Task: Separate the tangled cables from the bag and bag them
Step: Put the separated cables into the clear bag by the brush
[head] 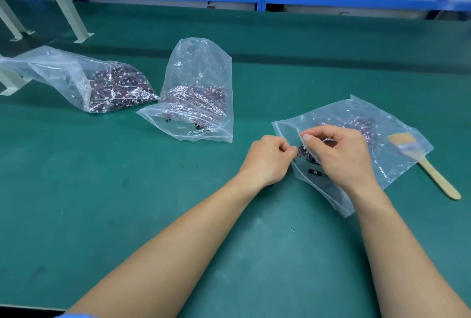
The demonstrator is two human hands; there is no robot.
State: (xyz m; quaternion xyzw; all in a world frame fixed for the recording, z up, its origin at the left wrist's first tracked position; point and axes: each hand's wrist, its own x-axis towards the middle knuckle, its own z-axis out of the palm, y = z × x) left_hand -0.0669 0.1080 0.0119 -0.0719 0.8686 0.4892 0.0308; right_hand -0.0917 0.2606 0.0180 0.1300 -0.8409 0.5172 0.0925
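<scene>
**A:** While the thumb and forefinger of the left hand (267,159) are pinched together at the bag's mouth, what have they got?

**B:** One strand of the cables (304,152), it seems. The right hand (341,157) curls its fingers on the clump beside it, likely to tease that strand free. The rest lie inside the flat bag (397,159), whose corner covers a brush (438,177).

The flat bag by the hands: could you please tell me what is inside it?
The flat bag holds dark cables with white connectors at its far end and a black part near its mouth. The right hand covers whatever lies between.
</scene>
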